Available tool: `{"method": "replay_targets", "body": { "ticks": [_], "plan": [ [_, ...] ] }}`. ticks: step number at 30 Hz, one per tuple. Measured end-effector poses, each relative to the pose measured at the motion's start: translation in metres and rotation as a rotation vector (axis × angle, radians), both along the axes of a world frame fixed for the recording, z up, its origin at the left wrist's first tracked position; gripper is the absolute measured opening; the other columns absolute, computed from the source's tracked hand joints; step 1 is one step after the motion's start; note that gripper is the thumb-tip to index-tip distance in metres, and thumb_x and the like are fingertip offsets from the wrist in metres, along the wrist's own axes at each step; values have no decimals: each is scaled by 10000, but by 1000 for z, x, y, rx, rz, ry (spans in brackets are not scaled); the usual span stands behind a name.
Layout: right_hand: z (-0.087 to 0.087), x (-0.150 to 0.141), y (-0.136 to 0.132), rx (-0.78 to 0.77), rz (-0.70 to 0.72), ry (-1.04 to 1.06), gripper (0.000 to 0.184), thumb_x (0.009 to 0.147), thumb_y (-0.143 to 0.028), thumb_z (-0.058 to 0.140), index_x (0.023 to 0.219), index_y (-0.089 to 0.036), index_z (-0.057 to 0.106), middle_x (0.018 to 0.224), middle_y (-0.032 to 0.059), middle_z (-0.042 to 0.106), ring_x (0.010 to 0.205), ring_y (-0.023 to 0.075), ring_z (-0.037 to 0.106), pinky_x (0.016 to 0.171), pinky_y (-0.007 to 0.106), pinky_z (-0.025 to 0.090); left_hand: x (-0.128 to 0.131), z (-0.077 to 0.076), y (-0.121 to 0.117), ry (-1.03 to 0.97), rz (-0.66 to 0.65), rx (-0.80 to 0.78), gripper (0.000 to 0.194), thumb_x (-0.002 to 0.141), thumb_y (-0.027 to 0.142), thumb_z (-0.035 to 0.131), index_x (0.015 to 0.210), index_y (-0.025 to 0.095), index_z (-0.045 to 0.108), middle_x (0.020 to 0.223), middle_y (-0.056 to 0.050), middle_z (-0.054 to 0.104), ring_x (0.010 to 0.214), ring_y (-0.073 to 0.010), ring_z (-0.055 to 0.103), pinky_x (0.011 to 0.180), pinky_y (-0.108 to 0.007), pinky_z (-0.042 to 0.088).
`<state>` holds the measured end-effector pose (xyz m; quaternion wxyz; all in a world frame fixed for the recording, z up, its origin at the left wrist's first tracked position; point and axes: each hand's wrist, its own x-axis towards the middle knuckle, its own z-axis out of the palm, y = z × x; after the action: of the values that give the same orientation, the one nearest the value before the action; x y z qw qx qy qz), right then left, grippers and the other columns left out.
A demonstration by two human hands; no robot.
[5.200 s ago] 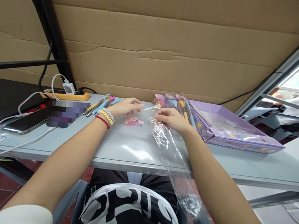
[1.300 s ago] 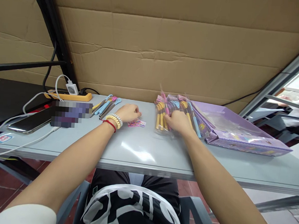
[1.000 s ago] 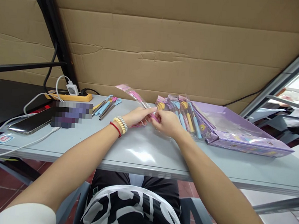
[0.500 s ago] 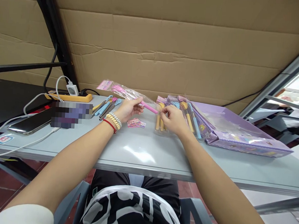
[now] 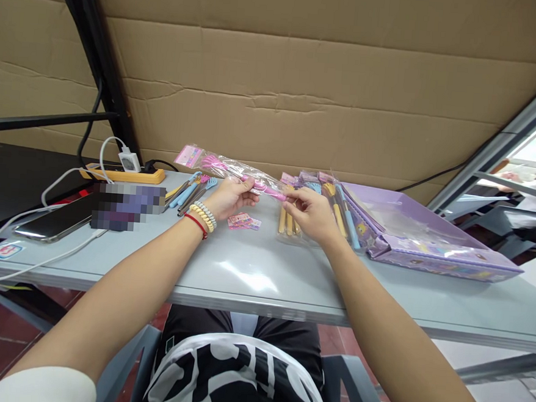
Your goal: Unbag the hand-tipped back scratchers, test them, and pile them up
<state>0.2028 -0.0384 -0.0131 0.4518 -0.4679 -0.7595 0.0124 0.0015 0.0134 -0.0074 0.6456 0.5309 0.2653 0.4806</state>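
Note:
My left hand [image 5: 230, 195] is closed round the middle of a clear packet with a pink fork-like utensil [image 5: 233, 169] inside, held level above the grey table [image 5: 254, 273]. My right hand [image 5: 311, 211] pinches the packet's right end, where the pink handle pokes out. Just below my right hand lies a packet of yellow-handled utensils [image 5: 287, 219]. Small pink stickers [image 5: 242, 221] lie on the table between my hands.
More packed utensils [image 5: 330, 196] lean on a purple box [image 5: 422, 233] at the right. Loose utensils [image 5: 190, 189], a power strip with a charger [image 5: 123, 169], cables and a phone [image 5: 48, 222] lie at the left. A cardboard wall stands behind. Another person sits far right.
I dropped an empty clear bag, took a pink utensil packet from the pile with my right hand, and now hold it raised in both hands, my left gripping its middle.

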Motion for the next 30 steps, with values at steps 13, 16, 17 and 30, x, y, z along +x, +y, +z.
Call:
{"method": "replay_targets", "body": {
  "ticks": [13,16,17,30],
  "plan": [
    [0,0,2,-2,12,196,245,758,-370,638,784,-143,729,642,32,632,565,120,483,551,264,386,2,0,0,-42,-30,5,348,763,456,681,711,142,541,630,-20,600,540,-125,603,498,-236,455],
    [0,4,4,13,-52,335,246,745,-373,644,769,-137,709,613,16,610,555,114,480,544,260,386,-4,3,10,-171,229,-38,402,776,568,597,745,178,506,609,3,580,468,-119,568,413,-225,394],
    [1,6,5,13,-57,383,242,741,-372,647,763,-138,700,613,12,606,559,112,486,544,255,390,-8,4,14,-209,325,-51,400,790,574,566,750,181,503,603,8,577,438,-110,546,394,-221,374],
    [24,24,8,9,-136,1341,147,836,-203,418,706,-220,352,435,-86,458,310,50,330,308,143,205,-44,11,41,-182,928,-156,190,858,241,434,696,156,483,559,26,534,352,-59,426,324,-185,293]
  ]
}}
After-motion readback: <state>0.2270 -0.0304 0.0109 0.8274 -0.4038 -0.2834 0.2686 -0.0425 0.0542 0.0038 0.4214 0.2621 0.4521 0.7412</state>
